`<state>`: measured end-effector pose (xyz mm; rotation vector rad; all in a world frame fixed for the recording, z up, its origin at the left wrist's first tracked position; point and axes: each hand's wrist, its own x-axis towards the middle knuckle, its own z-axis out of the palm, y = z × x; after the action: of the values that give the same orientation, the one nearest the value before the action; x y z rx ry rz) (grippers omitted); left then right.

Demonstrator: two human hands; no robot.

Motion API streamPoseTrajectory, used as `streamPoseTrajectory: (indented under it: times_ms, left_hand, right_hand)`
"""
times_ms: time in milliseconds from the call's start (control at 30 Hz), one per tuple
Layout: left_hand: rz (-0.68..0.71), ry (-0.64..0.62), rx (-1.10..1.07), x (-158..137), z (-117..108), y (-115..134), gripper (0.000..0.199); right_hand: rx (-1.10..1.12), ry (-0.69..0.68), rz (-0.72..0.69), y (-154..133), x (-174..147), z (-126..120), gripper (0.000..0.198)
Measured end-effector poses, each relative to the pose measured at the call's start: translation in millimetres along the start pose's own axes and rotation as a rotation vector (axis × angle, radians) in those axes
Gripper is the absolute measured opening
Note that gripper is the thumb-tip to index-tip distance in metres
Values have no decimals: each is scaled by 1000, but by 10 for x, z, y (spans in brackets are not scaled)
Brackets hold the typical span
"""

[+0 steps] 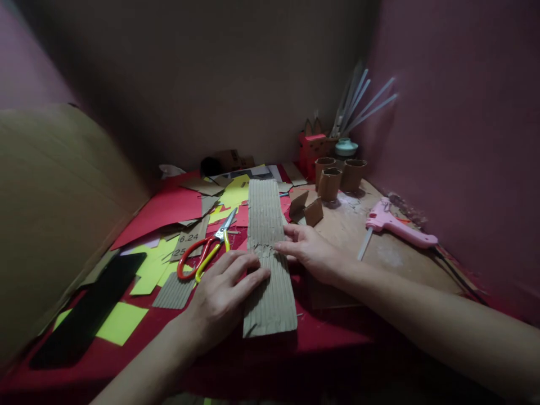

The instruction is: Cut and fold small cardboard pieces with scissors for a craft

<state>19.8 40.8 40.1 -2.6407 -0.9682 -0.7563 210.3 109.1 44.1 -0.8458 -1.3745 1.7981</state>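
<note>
A long strip of corrugated cardboard point(270, 214) lies lengthwise in front of me, its ridges showing and a torn, creased band across its middle. My left hand point(223, 287) rests against its left side, fingers stretched out and the tips lying on the surface just below the crease. From the right, my right hand point(312, 250) reaches the strip's edge with fingers extended, one fingertip touching the creased band. Its thumb is partly hidden. Beside my left hand lie scissors point(206, 247) with red and yellow handles, blades slightly apart.
A pink glue gun point(394, 222) lies on a brown board point(379, 259) at right. Cardboard tubes point(329, 184) and a folded cardboard piece point(307, 209) stand behind. Red paper point(164, 205), yellow scraps point(122, 323) and a dark phone-like slab point(88, 312) lie left. Glue sticks point(365, 101) rise at back.
</note>
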Motion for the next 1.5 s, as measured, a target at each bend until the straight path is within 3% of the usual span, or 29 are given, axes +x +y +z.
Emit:
streamPoseTrajectory:
  times_ms: [133, 233, 367, 467, 633, 733, 800, 900, 967, 1033, 1133, 1233, 1367, 1500]
  left_hand:
    - [-27, -82, -29, -59, 111, 26, 24]
    - [-32, -126, -22, -98, 145, 6, 25]
    - [23, -3, 146, -91, 117, -33, 29]
    - [86, 51, 286, -45, 108, -43, 32]
    - [-16, -92, 269, -3, 171, -51, 30]
    - [-126, -91, 158, -15, 217, -61, 30]
    - [-177, -108, 55, -17, 232, -54, 32]
    - [-286, -125, -104, 22, 198, -26, 36]
    - [-474, -60, -277, 84, 131, -9, 32]
    - [-760, 21, -608, 171, 47, -5, 29]
    - [-1074, 72, -1262, 326, -35, -19, 36]
    - [-1118, 83, -1614, 467, -18, -15, 36]
    - [-1138, 221, -1553, 594, 77, 85, 43]
    - [-990, 143, -1347, 633, 70, 131, 34]
  right_hand:
    - [-588, 171, -240, 17, -149, -68, 41]
    - [-862, 143, -462, -46, -246, -211, 32]
    - [-1168, 396, -694, -189, -156, -531, 41]
    - [-1315, 365, -660, -216, 22, -765, 50]
    - [-1425, 337, -578, -181, 115, -916, 21]
    - [-1248, 334, -549, -249, 1, -861, 12]
    - [-910, 366, -487, -311, -98, -775, 8]
    - [-265, 227, -331, -350, -234, -591, 14]
    - [31, 106, -209, -323, -308, -458, 20]
    - [204, 24, -157, -264, -365, -343, 28]
    - [276, -65, -81, -161, -408, -234, 37]
    - [248, -117, -31, -85, -411, -200, 46]
    - [192, -152, -45, -68, -430, -239, 56]
    - [95, -130, -29, -126, -465, -322, 44]
